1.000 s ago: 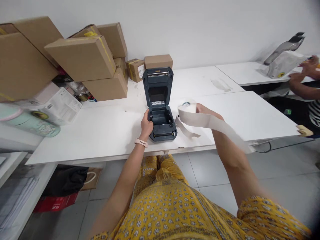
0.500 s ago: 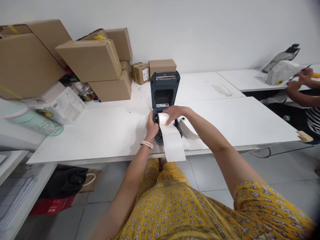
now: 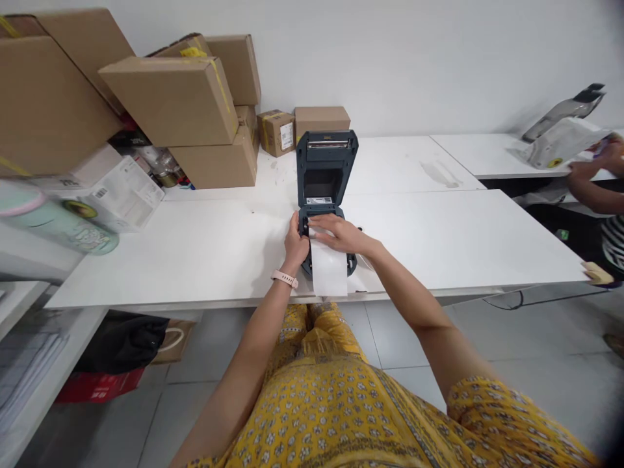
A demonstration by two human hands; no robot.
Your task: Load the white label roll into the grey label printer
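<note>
A dark label printer [image 3: 325, 170] stands on the white table with its lid raised. My left hand [image 3: 296, 244] grips the left side of the printer's base, thumb toward the inside. Over the roll bay lies my right hand [image 3: 343, 235], its fingers stretched out flat across the label roll, which they mostly hide. From under that hand a white label strip [image 3: 330, 272] runs down over the printer's front to the table edge. Just right of the printer, a piece of another roll or strip is largely covered by my right wrist.
Cardboard boxes [image 3: 166, 101] are stacked at the back left, beside a white box [image 3: 127, 195] and a mint bottle [image 3: 63, 218]. Smaller cartons [image 3: 322, 119] stand behind the printer. At the far right, a co-worker's hands [image 3: 592, 172] are near a white package [image 3: 560, 144].
My right hand has gone from grasping the roll to lying flat over it. The label strip now hangs straighter and shorter over the front. My left hand stays on the printer.
</note>
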